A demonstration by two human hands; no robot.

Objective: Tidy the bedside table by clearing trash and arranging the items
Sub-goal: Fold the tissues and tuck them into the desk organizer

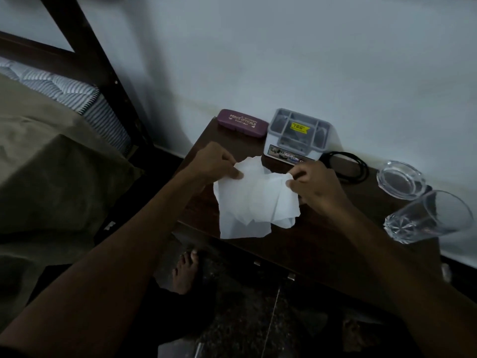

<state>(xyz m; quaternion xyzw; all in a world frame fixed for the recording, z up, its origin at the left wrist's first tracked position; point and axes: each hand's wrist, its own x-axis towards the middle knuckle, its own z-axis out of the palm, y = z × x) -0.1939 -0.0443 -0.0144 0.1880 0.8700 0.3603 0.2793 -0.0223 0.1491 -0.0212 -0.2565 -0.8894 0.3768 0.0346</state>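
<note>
Pinching the upper edge of a white tissue (254,200) at two points, a person's hands hold it over the middle of a dark desk (325,244); the left hand (215,161) has its grip closed on the left corner and the right hand (316,183) has its grip closed on the right. The sheet hangs slack between them, its lower part lying on the desk and its ragged bottom edge reaching past the front rim. It looks thin and already torn, so a pull outward would likely split it and leave scraps to gather again. Just behind the tissue stands a grey organiser (296,134), with a maroon case (242,123) to its left at the back edge. A coiled black cable (347,166) lies close beside the right hand and could catch on a sweep to that side. Further right, a glass ashtray (401,179) sits near the wall, and a tumbler (426,215) stands near the front right corner, close to the right forearm. A careless swing of that arm could well knock the tumbler off the desk.
</note>
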